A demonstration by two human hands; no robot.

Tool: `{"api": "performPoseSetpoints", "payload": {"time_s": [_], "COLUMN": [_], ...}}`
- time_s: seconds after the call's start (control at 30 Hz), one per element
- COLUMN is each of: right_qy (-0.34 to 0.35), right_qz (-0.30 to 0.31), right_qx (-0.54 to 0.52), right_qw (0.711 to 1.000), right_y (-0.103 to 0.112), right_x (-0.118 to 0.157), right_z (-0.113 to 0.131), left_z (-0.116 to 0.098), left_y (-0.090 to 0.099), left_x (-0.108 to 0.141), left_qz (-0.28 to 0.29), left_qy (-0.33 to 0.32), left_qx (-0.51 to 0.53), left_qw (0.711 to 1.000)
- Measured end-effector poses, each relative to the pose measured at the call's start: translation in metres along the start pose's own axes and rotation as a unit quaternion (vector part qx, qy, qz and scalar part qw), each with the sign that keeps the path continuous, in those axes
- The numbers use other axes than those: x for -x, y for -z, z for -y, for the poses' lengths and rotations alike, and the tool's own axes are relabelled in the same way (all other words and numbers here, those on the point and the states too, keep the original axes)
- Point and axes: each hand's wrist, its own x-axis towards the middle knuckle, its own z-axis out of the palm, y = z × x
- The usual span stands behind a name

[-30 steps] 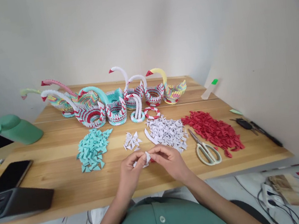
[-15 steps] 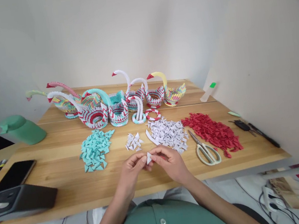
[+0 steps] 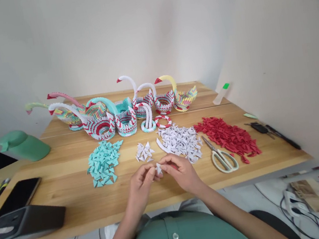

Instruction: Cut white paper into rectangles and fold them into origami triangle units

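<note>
Between my fingertips, just above the table's front part, is a small white folded paper triangle (image 3: 158,169). My left hand (image 3: 140,183) pinches it from the left, and my right hand (image 3: 183,172) pinches it from the right. Whether it is one piece or more is too small to tell. Just beyond my hands lies a little heap of white paper triangles (image 3: 144,152). A larger white heap (image 3: 181,142) is to its right, with a curved white strip of joined pieces (image 3: 162,146) at its left edge.
Turquoise triangles (image 3: 103,163) lie left, red triangles (image 3: 228,135) right, with scissors (image 3: 223,158) near them. Several paper swans (image 3: 100,124) stand behind, beside a red-and-white ring (image 3: 163,121). At left are a green jug (image 3: 25,145), a phone (image 3: 18,195) and a dark box (image 3: 33,222).
The view has tilted slightly, shifting everything a little. Both hands stay together at the same spot, still pinching the white paper triangle, which appears slightly turned.
</note>
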Motion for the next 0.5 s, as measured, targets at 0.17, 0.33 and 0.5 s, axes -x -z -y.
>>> {"api": "performPoseSetpoints", "payload": {"time_s": [0.17, 0.33, 0.5], "right_qy": [0.014, 0.042, 0.125], "right_qz": [0.01, 0.027, 0.033], "right_qx": [-0.003, 0.01, 0.014], "right_qw": [1.0, 0.999, 0.992], "right_y": [-0.0016, -0.0003, 0.0011], "right_x": [-0.0012, -0.0024, -0.0029], "right_z": [0.0005, 0.0014, -0.0001], "left_z": [0.0066, 0.0031, -0.0021], "left_y": [-0.0008, -0.0005, 0.0016], "left_x": [-0.005, -0.0061, -0.0058], "left_qz": [0.005, -0.003, 0.015], "left_qy": [0.012, 0.017, 0.088], "left_qx": [0.017, 0.021, 0.15], "left_qw": [1.0, 1.0, 0.985]}}
